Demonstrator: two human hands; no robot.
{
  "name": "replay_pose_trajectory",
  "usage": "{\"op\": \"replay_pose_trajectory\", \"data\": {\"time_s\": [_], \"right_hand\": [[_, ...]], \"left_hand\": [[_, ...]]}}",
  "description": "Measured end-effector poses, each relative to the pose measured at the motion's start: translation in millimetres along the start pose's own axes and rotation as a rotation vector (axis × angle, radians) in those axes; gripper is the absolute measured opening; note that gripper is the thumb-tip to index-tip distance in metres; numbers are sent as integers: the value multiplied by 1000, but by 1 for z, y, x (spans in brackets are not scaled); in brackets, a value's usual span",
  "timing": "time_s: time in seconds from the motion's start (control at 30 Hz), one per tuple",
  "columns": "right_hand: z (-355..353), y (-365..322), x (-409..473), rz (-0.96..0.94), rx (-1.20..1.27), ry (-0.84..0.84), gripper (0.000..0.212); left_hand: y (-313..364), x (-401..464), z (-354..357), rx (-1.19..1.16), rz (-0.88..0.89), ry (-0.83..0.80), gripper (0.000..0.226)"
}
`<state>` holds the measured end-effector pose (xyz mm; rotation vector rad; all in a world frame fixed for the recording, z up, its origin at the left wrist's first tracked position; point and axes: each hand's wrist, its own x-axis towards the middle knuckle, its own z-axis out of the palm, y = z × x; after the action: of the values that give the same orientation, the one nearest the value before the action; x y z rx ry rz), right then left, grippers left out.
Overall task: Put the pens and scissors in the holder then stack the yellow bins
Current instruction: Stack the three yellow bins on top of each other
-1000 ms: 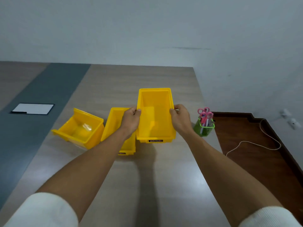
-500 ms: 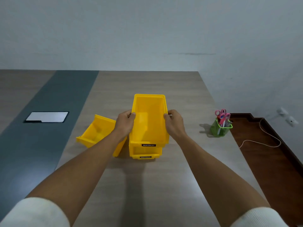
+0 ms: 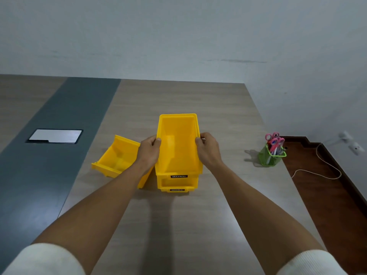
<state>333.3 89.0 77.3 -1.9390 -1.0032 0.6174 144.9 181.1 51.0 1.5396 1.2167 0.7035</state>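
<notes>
A yellow bin (image 3: 177, 147) sits nested on top of a second yellow bin (image 3: 176, 185) at the middle of the table. My left hand (image 3: 149, 151) grips the top bin's left wall and my right hand (image 3: 208, 149) grips its right wall. A third yellow bin (image 3: 117, 155) lies tilted on the table just to the left, partly behind my left forearm. At the table's right edge stands a green mesh holder (image 3: 271, 157) with pink-handled scissors (image 3: 275, 138) and pens sticking out of it.
The wooden table (image 3: 178, 225) has a dark grey strip (image 3: 49, 165) on the left with a metal cover plate (image 3: 55, 135). Beyond the right edge lies brown floor with a white cable (image 3: 325, 165). A pale wall stands behind.
The bin in my hands moved left from beside the holder and came down onto the second bin. It has since settled lower into that bin.
</notes>
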Motion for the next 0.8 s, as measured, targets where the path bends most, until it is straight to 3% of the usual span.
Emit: {"op": "replay_pose_trajectory", "data": {"time_s": [0.27,0.6,0.8], "right_hand": [[2,-1,3,-1,-3,-8,25],[5,7,7,-28,-27,-24,23],[-2,17,-1,15,181,-179,46]], "left_hand": [[8,4,-4,56,24,51,35],[-1,4,-6,35,7,-5,38],[7,-17,-4,-156,-81,-21,53]]}}
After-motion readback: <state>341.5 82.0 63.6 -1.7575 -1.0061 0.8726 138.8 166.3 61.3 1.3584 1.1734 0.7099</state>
